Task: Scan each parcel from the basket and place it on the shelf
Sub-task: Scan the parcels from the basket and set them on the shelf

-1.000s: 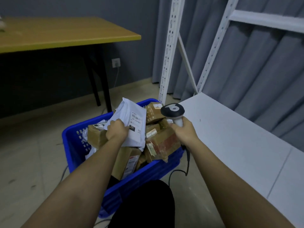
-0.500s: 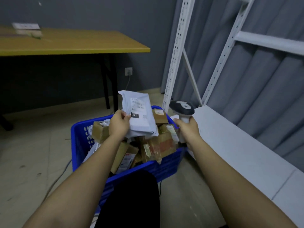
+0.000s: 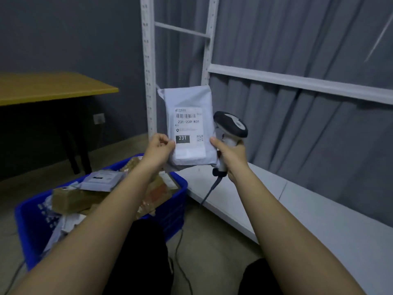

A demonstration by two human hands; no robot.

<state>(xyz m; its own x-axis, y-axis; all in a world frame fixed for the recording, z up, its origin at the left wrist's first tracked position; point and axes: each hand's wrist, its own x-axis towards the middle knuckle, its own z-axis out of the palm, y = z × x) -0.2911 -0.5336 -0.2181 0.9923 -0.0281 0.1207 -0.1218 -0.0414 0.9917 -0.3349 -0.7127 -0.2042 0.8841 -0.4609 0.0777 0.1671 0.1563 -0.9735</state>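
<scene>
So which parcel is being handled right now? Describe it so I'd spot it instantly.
Find the white shelf frame; just in front of it the left hand holds up a white mailer bag. Unlike the brown boxes in the blue basket, its label shows 231.

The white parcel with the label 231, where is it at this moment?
In the head view the white parcel is held up at centre, above the blue basket, pinched by the left hand, with the scanner in the right hand just right of it.
</scene>
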